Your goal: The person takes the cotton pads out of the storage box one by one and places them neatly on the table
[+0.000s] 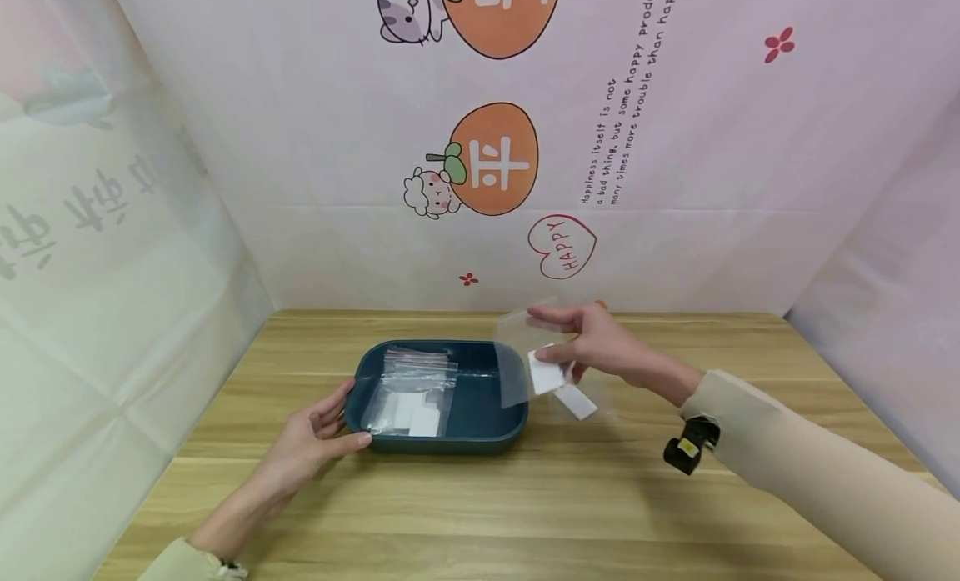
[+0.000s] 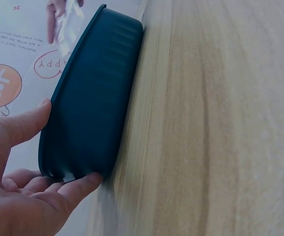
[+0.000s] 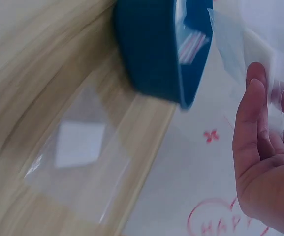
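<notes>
A dark blue plastic box (image 1: pixel 487 444) stands on the wooden table, with clear zip bags (image 1: pixel 415 389) holding white pieces in its left part. My left hand (image 1: pixel 311 439) grips the box's left end; in the left wrist view the thumb lies at the rim and fingers bend against the end wall (image 2: pixel 90 98). Over the box's right edge, my right hand (image 1: pixel 600 343) pinches a clear plastic bag (image 1: pixel 513 356) with a white square piece (image 1: pixel 546 371) in it. Below that hand, another clear bag with a white piece (image 3: pixel 80 144) lies flat on the table, right of the box.
Behind the table (image 1: pixel 450 514) hangs a pale printed cloth (image 1: pixel 337 147) with cartoon pictures and lettering. Pale cloth also forms the left side (image 1: pixel 97 314) and the right side (image 1: pixel 885 256). A small black device (image 1: pixel 690 446) is strapped at the right wrist.
</notes>
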`<act>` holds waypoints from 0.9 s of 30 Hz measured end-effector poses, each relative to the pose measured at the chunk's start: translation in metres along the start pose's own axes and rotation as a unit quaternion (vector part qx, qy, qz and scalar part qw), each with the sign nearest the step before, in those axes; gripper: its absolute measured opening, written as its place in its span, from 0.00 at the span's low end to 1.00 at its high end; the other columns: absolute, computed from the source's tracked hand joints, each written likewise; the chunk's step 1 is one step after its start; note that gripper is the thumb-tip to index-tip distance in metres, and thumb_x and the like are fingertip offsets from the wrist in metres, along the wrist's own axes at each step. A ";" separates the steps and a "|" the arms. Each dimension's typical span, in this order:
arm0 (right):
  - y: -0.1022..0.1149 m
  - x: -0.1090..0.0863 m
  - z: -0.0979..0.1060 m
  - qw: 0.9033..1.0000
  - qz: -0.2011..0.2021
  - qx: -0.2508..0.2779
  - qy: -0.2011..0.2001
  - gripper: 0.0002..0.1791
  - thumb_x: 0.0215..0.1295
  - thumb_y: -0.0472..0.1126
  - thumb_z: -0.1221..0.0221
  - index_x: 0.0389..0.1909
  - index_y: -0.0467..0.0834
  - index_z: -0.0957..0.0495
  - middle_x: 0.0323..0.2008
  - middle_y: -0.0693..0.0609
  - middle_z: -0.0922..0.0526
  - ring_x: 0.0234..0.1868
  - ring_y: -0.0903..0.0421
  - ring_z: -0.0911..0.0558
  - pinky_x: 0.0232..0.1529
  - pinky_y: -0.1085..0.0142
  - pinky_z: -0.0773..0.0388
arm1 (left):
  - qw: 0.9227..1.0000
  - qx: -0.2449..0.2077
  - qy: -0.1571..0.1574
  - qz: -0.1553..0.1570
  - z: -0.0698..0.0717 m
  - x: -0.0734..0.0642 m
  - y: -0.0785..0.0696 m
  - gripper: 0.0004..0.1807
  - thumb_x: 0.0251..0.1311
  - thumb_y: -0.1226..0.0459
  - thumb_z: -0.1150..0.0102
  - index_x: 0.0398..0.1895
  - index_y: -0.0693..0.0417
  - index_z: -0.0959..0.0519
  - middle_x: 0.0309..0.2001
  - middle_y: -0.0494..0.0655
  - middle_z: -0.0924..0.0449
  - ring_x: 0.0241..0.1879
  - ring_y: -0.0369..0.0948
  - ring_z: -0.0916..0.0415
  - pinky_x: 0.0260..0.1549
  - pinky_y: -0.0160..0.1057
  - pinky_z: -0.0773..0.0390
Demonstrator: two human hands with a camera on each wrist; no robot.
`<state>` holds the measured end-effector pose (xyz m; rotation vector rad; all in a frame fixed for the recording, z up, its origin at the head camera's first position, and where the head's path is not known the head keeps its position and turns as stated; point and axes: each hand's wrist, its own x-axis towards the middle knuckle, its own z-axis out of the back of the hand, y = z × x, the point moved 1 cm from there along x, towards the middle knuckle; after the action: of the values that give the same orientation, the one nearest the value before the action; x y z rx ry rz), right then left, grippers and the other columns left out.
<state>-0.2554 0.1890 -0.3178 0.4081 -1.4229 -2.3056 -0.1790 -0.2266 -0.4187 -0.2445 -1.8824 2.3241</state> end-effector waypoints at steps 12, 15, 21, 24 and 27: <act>-0.043 -0.024 0.044 0.999 -0.041 -0.003 -0.016 0.42 0.69 0.35 0.32 0.81 0.38 0.39 0.77 0.41 0.34 0.23 0.55 0.23 0.22 0.63 0.17 | 1.000 -0.003 -0.001 0.005 0.000 -0.002 0.002 0.54 0.63 0.66 0.25 0.84 0.62 0.50 0.82 0.61 0.52 0.77 0.58 0.45 0.69 0.42 0.35; -0.053 -0.028 0.052 0.999 -0.045 0.005 -0.013 0.44 0.69 0.36 0.31 0.81 0.37 0.40 0.77 0.40 0.35 0.22 0.56 0.23 0.22 0.63 0.17 | 1.000 -0.005 -0.001 0.004 0.000 -0.002 0.002 0.54 0.63 0.66 0.25 0.84 0.62 0.50 0.82 0.61 0.52 0.77 0.58 0.45 0.69 0.42 0.34; -0.076 -0.035 0.068 0.999 -0.050 0.017 -0.002 0.46 0.69 0.37 0.31 0.82 0.37 0.43 0.78 0.39 0.38 0.23 0.57 0.24 0.24 0.63 0.17 | 1.000 -0.009 0.001 0.001 -0.001 -0.001 0.001 0.54 0.63 0.66 0.25 0.84 0.62 0.50 0.82 0.61 0.53 0.77 0.57 0.45 0.69 0.41 0.34; -0.087 -0.038 0.076 0.998 -0.054 0.023 0.001 0.46 0.70 0.38 0.31 0.82 0.37 0.44 0.79 0.39 0.39 0.23 0.57 0.24 0.24 0.64 0.18 | 1.000 -0.009 0.002 0.001 -0.002 -0.001 0.000 0.54 0.63 0.67 0.25 0.84 0.63 0.51 0.82 0.61 0.53 0.77 0.57 0.45 0.69 0.40 0.34; -0.096 -0.040 0.082 0.998 -0.055 0.030 0.005 0.46 0.71 0.37 0.32 0.83 0.36 0.47 0.80 0.37 0.41 0.23 0.57 0.25 0.24 0.65 0.19 | 1.000 -0.008 0.002 0.003 -0.001 0.000 -0.001 0.54 0.63 0.67 0.25 0.84 0.63 0.51 0.82 0.61 0.53 0.77 0.58 0.45 0.69 0.41 0.34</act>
<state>-0.2738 0.3106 -0.3667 0.5277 -1.5029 -2.3477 -0.1784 -0.2252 -0.4179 -0.2571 -1.9004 2.3114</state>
